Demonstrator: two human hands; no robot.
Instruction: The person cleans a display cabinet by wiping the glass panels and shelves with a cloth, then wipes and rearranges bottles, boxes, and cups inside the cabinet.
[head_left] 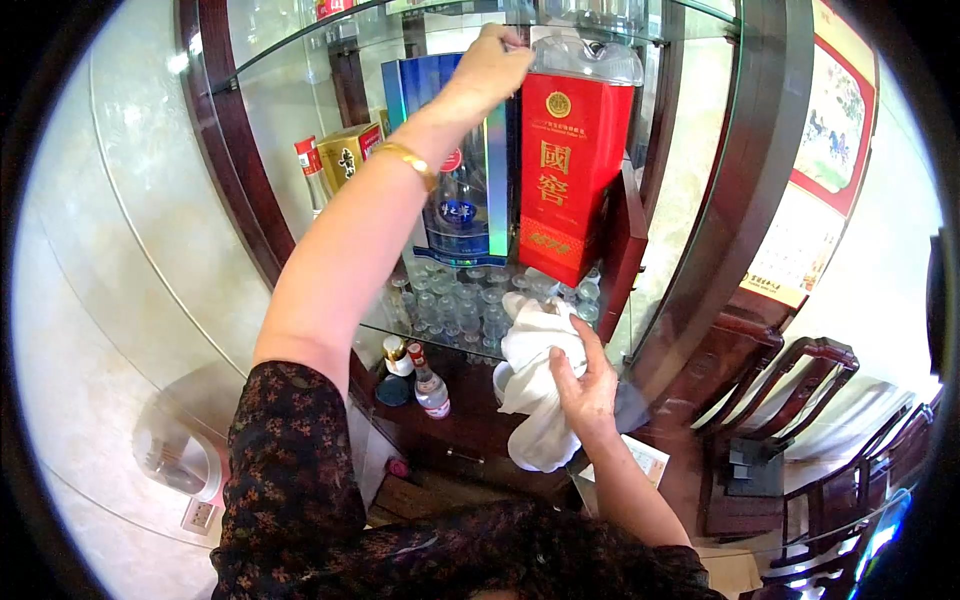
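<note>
My left hand [492, 66] is raised between the tops of a blue box [460, 215] and a red box [572, 170] with gold characters. Its fingers are curled beside the clear plastic top [590, 58] of the red box; what they hold, if anything, is hidden. My right hand [588, 385] grips a bunched white cloth [540, 345], which hangs down below the fingers. The cloth is in front of the glass shelf's edge, just below the red box. Small stemmed glasses [450, 305] stand under the two boxes.
A gold box [348, 150] and a red-capped bottle [311, 170] stand left on the shelf. A small clear bottle [430, 388] is on the dark cabinet below. Glass shelf edges and dark wooden posts [715, 210] frame the space. Wooden chairs [800, 390] are at right.
</note>
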